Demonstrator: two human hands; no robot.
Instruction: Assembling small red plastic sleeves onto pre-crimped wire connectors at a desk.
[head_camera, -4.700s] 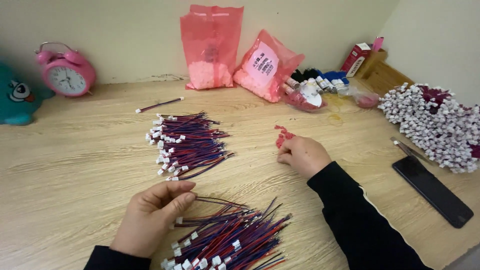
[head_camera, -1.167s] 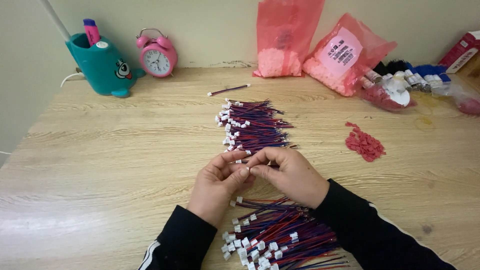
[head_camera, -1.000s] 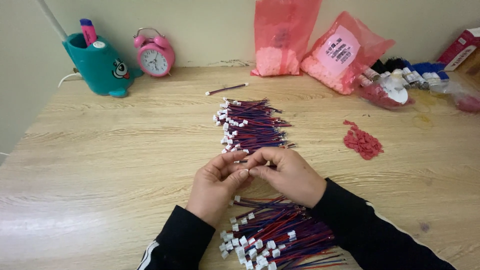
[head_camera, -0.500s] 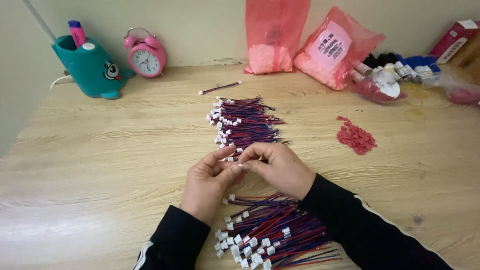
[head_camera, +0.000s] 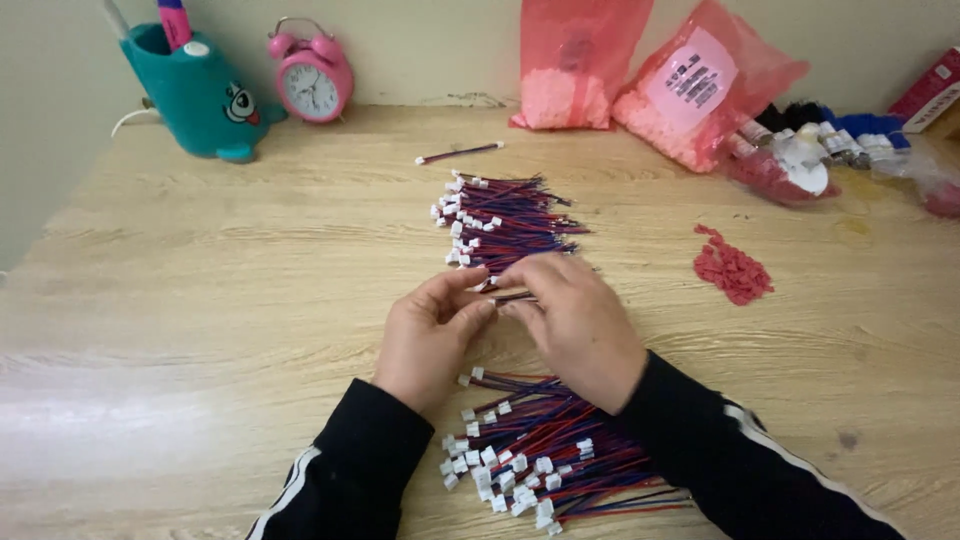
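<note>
Item in hand: one short red-and-blue wire lead (head_camera: 512, 296), pinched at both ends between the fingertips of the two hands, just above the desk between the two wire piles.
Left hand (head_camera: 432, 335): closed in a pinch on the lead's left end.
Right hand (head_camera: 578, 318): closed in a pinch on the lead's right end.
Change noted: 4.7 s ago the hands were apart, the left on the near pile, the right by the red bits; they have since been brought together on a single lead and kept there, which suggests one lead is being worked at a time.
Wire piles: two; far pile of red-and-blue leads with white plugs (head_camera: 505, 222), near pile of the same (head_camera: 545, 455).
Stray lead: one (head_camera: 458, 153).
Heap of small red pieces: one (head_camera: 733, 268).
Pink plastic bags: two (head_camera: 578, 62).
Pink alarm clock: one (head_camera: 312, 82).
Teal pen holder: one (head_camera: 195, 92).
Wooden desk (head_camera: 200, 290): one.
</note>
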